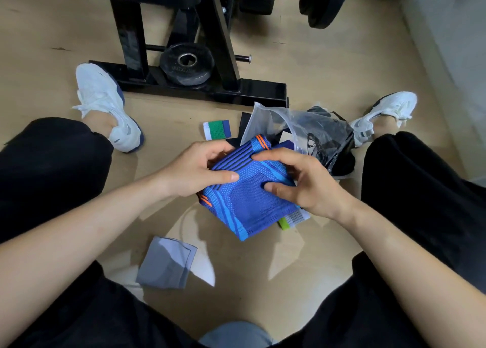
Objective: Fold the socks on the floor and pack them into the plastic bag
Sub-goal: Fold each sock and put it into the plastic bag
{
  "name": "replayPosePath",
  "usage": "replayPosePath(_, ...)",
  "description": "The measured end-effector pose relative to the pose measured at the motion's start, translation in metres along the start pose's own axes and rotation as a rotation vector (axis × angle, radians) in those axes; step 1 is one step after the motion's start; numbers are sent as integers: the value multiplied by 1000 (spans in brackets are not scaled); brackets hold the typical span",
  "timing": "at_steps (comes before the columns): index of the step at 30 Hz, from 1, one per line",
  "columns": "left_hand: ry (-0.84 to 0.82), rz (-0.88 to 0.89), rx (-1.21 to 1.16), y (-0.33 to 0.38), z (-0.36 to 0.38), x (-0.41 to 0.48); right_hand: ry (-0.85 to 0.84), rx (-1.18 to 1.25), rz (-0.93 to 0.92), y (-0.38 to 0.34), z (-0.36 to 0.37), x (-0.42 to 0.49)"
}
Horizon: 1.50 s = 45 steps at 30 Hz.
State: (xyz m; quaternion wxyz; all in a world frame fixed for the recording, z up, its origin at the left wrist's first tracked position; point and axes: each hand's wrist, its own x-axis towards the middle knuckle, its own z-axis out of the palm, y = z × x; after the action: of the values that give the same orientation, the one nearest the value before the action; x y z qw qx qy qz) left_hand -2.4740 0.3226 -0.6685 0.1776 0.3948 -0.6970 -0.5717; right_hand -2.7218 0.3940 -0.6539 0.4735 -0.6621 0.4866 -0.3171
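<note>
I see both hands holding a folded blue sock above the floor. The left hand has its grip pinched on one edge, and the right hand has its grip clamped on top. Just behind lies the plastic bag, apparently holding something dark. A grey sock and a green-striped sock lie nearby.

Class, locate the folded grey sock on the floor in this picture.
In the head view, the folded grey sock lies flat on the tan floor, left of centre in the lower half, below and left of the blue knitted sock.
</note>
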Motion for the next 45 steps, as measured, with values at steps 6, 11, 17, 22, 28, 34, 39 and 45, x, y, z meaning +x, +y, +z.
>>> replayPosePath(6, -38, -53, 45, 2, -2, -3, 174, -35, -3, -1, -2, 0)
replayPosePath(11, 92, -46, 69, -1, -5, -2, 243, -86, 47, 2, -5, 1)
replayPosePath(17, 141, -32, -4, -1, -7, -2, 259, -33, 94, 5, -6, 3)
replayPosePath(22, -10, 8, -143, 4, -13, -8, 330, 235, 183, 15, -15, 3)
replayPosePath(28, 108, 102, -133, 14, -10, -9, 328, 321, 232, 20, -18, 5)
replayPosePath(34, 169, 129, -110, 20, -9, -10, 320, 308, 256, 22, -16, 5)
replayPosePath(39, 277, 180, -34, 20, -4, -7, 302, 336, 253, 16, -13, 5)
replayPosePath(45, 387, 32, -241, 29, 0, -8, 318, 359, 224, 14, -10, 6)
